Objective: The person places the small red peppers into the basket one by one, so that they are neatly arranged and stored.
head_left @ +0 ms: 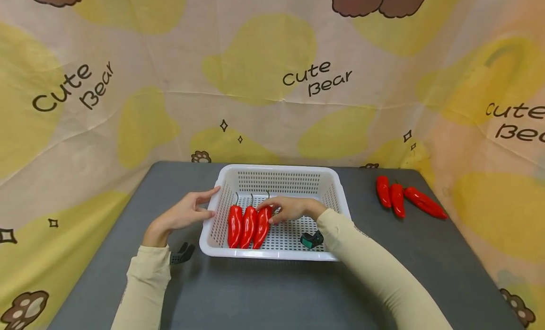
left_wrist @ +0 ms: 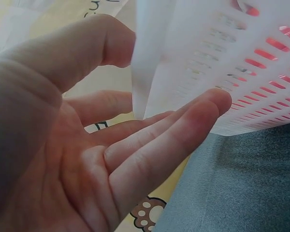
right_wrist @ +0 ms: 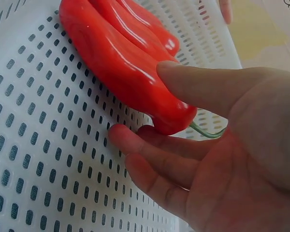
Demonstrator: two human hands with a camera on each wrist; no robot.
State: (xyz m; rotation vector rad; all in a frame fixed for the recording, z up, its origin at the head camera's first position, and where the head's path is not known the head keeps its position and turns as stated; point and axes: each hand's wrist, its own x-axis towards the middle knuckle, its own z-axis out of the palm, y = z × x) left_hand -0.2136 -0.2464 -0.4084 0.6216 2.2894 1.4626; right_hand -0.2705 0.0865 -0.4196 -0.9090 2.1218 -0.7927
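Fingers (right_wrist: pixel 159 159) and thumb of the right hand (head_left: pixel 291 208) pinch a red pepper (head_left: pixel 262 228) at its stem end, inside the white basket (head_left: pixel 272 254), beside two matching peppers (head_left: pixel 235 227)! Only the right wrist view shows a finger passing behind it. Left hand (head_left: pixel 183 211), fingers spread, touches the basket's left rim; its wrist view alone reveals fingers below. Head view only: three loose peppers (head_left: pixel 397 201), right of the basket.

Red peppers (head_left: pixel 249 228); white basket (head_left: pixel 272 254)
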